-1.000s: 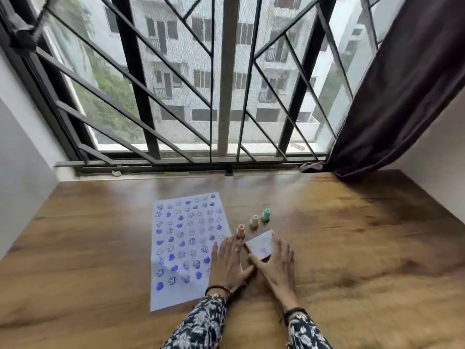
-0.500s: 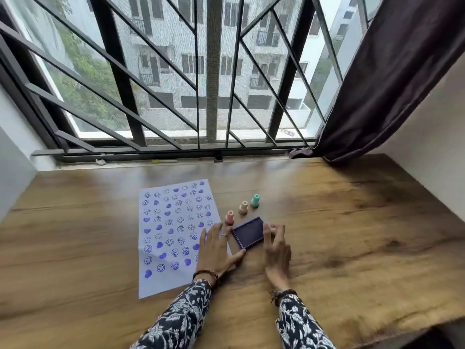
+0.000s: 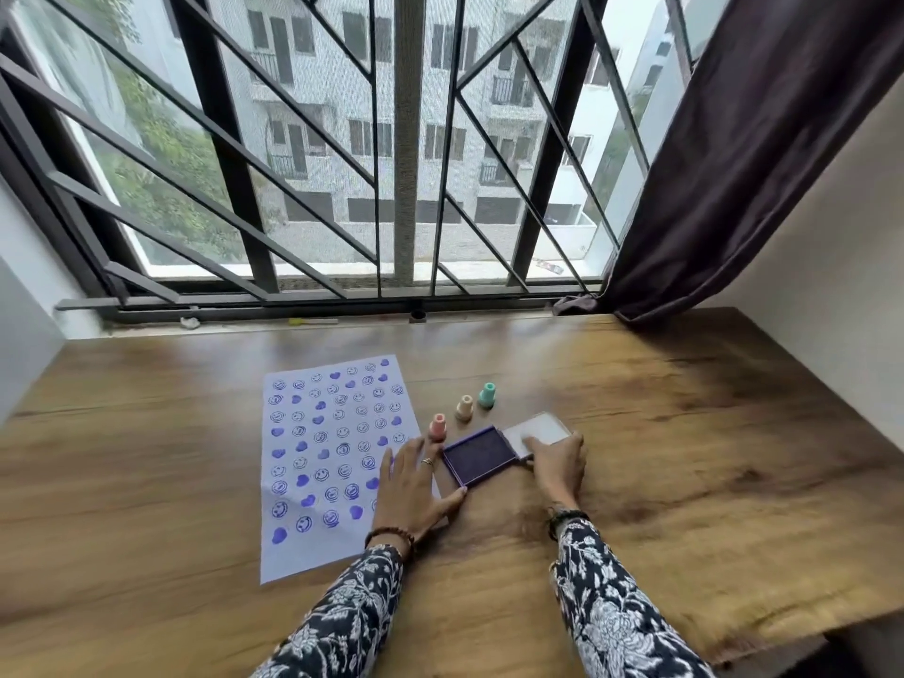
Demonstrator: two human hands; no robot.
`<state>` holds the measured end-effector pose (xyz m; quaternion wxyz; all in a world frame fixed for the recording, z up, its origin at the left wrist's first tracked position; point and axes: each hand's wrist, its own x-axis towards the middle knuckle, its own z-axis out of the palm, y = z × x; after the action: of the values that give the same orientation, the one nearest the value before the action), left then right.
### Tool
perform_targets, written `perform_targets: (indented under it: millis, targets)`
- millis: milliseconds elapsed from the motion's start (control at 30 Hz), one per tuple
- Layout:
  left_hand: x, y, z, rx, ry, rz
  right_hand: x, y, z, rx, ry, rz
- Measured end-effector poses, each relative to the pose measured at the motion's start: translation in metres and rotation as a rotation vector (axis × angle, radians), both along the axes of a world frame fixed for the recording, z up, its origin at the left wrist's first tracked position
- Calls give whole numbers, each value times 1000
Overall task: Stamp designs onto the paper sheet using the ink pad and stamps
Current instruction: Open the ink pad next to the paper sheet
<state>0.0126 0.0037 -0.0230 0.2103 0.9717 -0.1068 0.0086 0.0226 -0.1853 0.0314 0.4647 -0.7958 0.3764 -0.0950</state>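
Note:
A white paper sheet [image 3: 323,447] covered with several purple smiley and heart prints lies on the wooden table [image 3: 685,457]. To its right sits the purple ink pad [image 3: 479,455], its clear lid [image 3: 535,429] swung flat to the right. My left hand [image 3: 413,486] rests flat on the paper's right edge, thumb touching the pad's near corner. My right hand [image 3: 557,462] lies with its fingers on the lid. Behind the pad stand three small stamps: pink [image 3: 438,427], peach [image 3: 464,407], teal [image 3: 487,395].
A barred window [image 3: 391,163] runs along the table's far edge. A dark curtain [image 3: 734,154] hangs at the right and touches the table's back corner. White walls close in on both sides. The table's near right edge drops off.
The ink pad's lid, closed a second ago, has been swung open to the right by my right hand. My left hand has stayed on the paper beside the pad.

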Motion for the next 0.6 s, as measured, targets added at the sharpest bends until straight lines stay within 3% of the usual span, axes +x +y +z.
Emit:
perform_targets:
  millis: [133,233,333,467,600]
  targets:
    - [0,1,0,-14,16,0,3,2,5,-35,88,55]
    - [0,2,2,-26,28,-13,4,17,13,-188,-73,74]
    - [-1,2,7,-71,53,-12,11,45,20,-303,-257,374]
    - [0,5,18,-393,78,33,23,77,23,-381,-136,783]
    - [8,9,36,-786,237,211,24,87,22,-365,-65,815]
